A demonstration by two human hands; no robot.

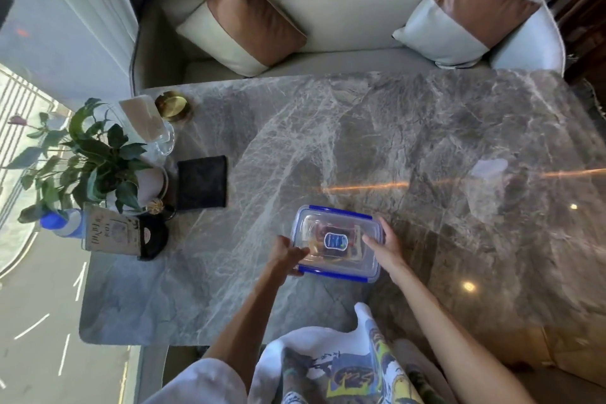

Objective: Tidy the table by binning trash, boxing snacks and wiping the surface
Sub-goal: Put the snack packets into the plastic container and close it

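Printed shirt (354, 371); left hand (286, 252), right hand (384, 248), both grips clasping clear rectangular blue-rimmed box (334, 223) on veined marble table (393, 128).

Lidded clear blue-clipped box (337, 243) holding snacks, table (393, 128).

Grey veined marble table (426, 128), clear blue-rimmed box (337, 241), black cloth (201, 182), bronze-and-cream cushions (242, 20).

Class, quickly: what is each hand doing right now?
Left hand: grips the lidded container at its left end.
Right hand: holds its right end.
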